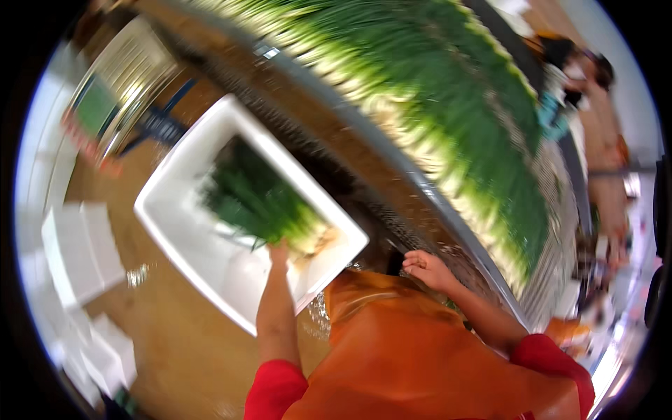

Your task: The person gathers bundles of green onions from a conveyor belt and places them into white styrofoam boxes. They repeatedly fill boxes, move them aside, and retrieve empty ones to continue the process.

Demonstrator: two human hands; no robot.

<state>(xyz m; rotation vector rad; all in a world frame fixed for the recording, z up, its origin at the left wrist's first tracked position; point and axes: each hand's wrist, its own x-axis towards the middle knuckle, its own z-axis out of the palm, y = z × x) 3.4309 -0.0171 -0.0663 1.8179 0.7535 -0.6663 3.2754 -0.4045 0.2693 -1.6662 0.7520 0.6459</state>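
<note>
Before me stands a white tub (315,184) with a bunch of green onions (262,199) inside, white stem ends towards me. My left hand (278,252) reaches into the tub at the near side of the bunch; its fingers are blurred and partly hidden against the stems. To the right of the tub, my right hand (426,266) is closed on the handle of a thin blade-like tool, probably a knife (397,245), seen only in part. Many more green onions (441,110) lie in long rows on a metal-edged table at the right.
The table's metal rim (430,189) runs diagonally past my right arm. White boxes (86,252) stand on the wet brown floor at left. A pale plastic stool (136,68) is beyond the tub. Another person (572,79) stands across the table.
</note>
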